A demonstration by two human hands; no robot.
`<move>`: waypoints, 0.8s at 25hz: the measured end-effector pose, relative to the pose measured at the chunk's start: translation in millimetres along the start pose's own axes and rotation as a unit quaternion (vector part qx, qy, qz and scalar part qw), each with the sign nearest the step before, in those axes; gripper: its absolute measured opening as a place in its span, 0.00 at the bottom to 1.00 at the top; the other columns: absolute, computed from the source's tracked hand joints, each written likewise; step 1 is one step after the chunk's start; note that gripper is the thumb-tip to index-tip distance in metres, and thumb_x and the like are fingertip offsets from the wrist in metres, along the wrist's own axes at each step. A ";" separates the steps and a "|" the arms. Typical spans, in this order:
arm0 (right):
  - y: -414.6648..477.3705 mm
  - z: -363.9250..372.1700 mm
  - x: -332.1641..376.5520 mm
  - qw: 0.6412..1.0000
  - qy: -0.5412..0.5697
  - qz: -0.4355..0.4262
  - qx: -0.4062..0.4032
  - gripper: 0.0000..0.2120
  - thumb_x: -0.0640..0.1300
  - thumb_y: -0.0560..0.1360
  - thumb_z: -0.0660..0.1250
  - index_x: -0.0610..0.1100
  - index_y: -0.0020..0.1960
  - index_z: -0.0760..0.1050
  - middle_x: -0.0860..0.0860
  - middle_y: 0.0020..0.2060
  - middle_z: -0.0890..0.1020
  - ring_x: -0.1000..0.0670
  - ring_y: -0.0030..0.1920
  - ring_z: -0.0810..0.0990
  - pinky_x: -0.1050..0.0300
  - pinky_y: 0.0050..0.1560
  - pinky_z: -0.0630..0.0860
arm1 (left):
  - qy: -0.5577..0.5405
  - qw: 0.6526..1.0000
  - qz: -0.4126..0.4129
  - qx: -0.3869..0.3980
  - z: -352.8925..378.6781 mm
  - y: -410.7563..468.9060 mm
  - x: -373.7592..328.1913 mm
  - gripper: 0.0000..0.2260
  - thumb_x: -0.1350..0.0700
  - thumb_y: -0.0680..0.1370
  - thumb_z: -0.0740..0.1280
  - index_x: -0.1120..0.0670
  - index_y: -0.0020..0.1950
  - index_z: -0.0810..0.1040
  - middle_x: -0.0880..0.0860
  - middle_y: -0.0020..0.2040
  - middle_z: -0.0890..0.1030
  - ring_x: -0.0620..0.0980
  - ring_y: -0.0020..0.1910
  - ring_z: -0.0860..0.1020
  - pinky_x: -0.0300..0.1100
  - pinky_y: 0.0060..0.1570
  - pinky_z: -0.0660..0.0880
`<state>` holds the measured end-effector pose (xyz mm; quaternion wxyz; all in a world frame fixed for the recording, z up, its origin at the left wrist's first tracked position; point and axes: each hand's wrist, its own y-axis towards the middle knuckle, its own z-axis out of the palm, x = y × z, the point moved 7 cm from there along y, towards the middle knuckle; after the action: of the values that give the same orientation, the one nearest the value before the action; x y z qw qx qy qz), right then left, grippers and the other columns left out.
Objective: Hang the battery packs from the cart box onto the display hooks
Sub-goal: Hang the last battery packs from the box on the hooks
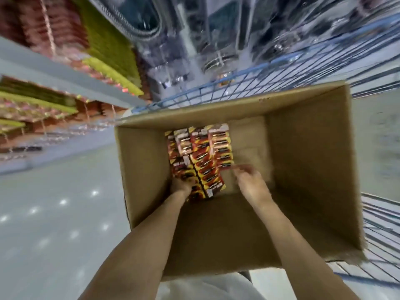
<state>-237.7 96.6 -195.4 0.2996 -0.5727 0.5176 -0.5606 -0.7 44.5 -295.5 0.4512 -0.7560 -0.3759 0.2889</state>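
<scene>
The packs (pixel 200 158) lie in overlapping rows on the floor of the box (pixel 303 169), filling its left part; the rows' long axis runs away from the person, from the near wall toward the far one. The left hand (pixel 181 184) is at the near end of the rows, fingers curled down onto the nearest packs — it looks to be gripping some, though blur hides the exact hold. The right hand (pixel 249 179) is just right of the rows, over bare cardboard, fingers loosely bent and holding nothing, its tips near the right edge of the stack. So the left hand is the nearer one, and the lift would likely go straight up along the box wall. The box sits in a blue wire cart (pixel 238 83); the hooks (pixel 65 131) are well off to the left hand's side.
</scene>
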 end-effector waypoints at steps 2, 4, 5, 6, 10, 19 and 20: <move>19.3 0.3 -2.6 0.999 -0.042 -0.006 0.011 0.08 0.46 0.84 0.62 0.49 0.50 0.79 0.49 0.52 0.80 0.48 0.54 0.77 0.54 0.55 0.71 | 0.016 0.999 0.009 -0.048 1.7 7.7 0.2 0.20 0.54 0.79 0.74 0.55 0.70 0.77 0.57 0.67 0.80 0.59 0.65 0.79 0.50 0.63 0.76; 36.4 -0.5 -7.0 0.998 -0.065 -0.009 0.007 0.08 0.48 0.84 0.61 0.51 0.50 0.79 0.46 0.60 0.81 0.45 0.58 0.78 0.49 0.61 0.73 | 0.029 0.993 0.001 -0.112 3.1 12.7 2.8 0.26 0.51 0.78 0.75 0.55 0.73 0.72 0.59 0.69 0.78 0.61 0.68 0.77 0.53 0.65 0.74; 42.7 -0.8 -9.2 0.997 -0.081 -0.010 0.005 0.09 0.49 0.84 0.61 0.50 0.53 0.79 0.45 0.62 0.80 0.44 0.59 0.78 0.49 0.62 0.73 | 0.026 0.991 -0.007 -0.133 5.1 11.5 3.9 0.30 0.50 0.77 0.76 0.56 0.75 0.69 0.60 0.71 0.75 0.63 0.69 0.75 0.55 0.67 0.72; 49.8 -1.3 -11.1 0.995 -0.101 -0.014 0.005 0.11 0.50 0.84 0.61 0.47 0.59 0.79 0.45 0.64 0.79 0.43 0.62 0.77 0.49 0.63 0.72 | 0.008 0.990 -0.015 -0.142 8.3 11.7 6.6 0.33 0.50 0.76 0.77 0.56 0.76 0.66 0.61 0.72 0.74 0.63 0.71 0.73 0.57 0.69 0.70; 57.3 -1.8 -13.7 0.992 -0.127 -0.014 0.004 0.17 0.52 0.83 0.62 0.45 0.67 0.77 0.46 0.64 0.79 0.42 0.64 0.77 0.50 0.64 0.71 | -0.064 0.985 0.019 -0.158 6.2 5.9 11.0 0.27 0.54 0.76 0.77 0.58 0.71 0.71 0.58 0.68 0.79 0.60 0.69 0.76 0.55 0.66 0.73; 36.9 30.7 18.0 0.905 -0.367 -0.202 0.071 0.16 0.40 0.81 0.66 0.50 0.67 0.74 0.51 0.57 0.83 0.48 0.57 0.82 0.52 0.56 0.81 | -0.090 0.975 0.140 -0.147 -30.7 -72.0 -8.9 0.12 0.55 0.83 0.67 0.53 0.67 0.78 0.53 0.64 0.81 0.54 0.67 0.78 0.47 0.60 0.74; 40.4 45.5 24.8 0.862 -0.432 -0.250 0.090 0.18 0.40 0.80 0.66 0.51 0.69 0.72 0.50 0.60 0.82 0.47 0.59 0.82 0.51 0.59 0.80 | -0.078 0.974 0.154 -0.150 -39.4 -82.5 -12.0 0.14 0.55 0.84 0.66 0.53 0.69 0.76 0.52 0.64 0.81 0.54 0.67 0.78 0.50 0.62 0.76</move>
<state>-208.8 51.3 -233.2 0.3936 -0.8380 0.1230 -0.3574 -2.1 41.8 -203.3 0.2524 -0.8389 -0.3282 0.3533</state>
